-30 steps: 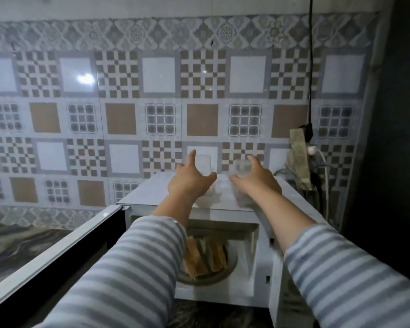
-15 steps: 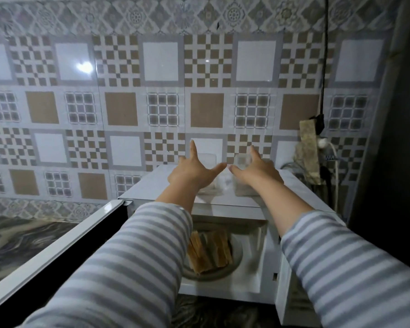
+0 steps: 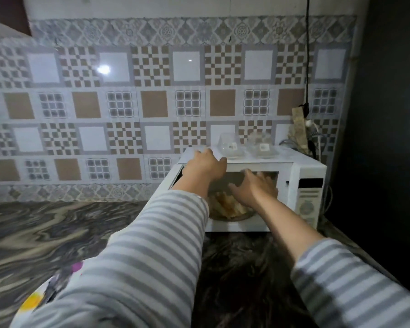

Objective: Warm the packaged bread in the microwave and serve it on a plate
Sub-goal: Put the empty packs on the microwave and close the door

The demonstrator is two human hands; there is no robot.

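Note:
The white microwave (image 3: 303, 169) stands open on the counter at the right. Inside, several golden bread pieces (image 3: 225, 205) lie on the glass turntable (image 3: 243, 217). My left hand (image 3: 205, 165) rests flat on the microwave's top front edge, holding nothing. Fingers spread, my right hand (image 3: 253, 189) reaches into the cavity just above the bread, and I cannot tell whether it touches it. A white plate (image 3: 33, 301) with a colourful pattern shows at the bottom left, mostly hidden by my left sleeve. That arm also hides most of the door.
Two clear glass containers (image 3: 231, 146) (image 3: 262, 146) sit on the microwave's top. A power strip (image 3: 300, 129) with cables hangs on the tiled wall behind it. Dark marbled countertop (image 3: 57, 233) stretches to the left. A dark wall (image 3: 388, 138) closes the right side.
Both hands left the glass containers on top. The left dropped to the microwave's top front edge, the right went down into the cavity over the bread. My view pulled back.

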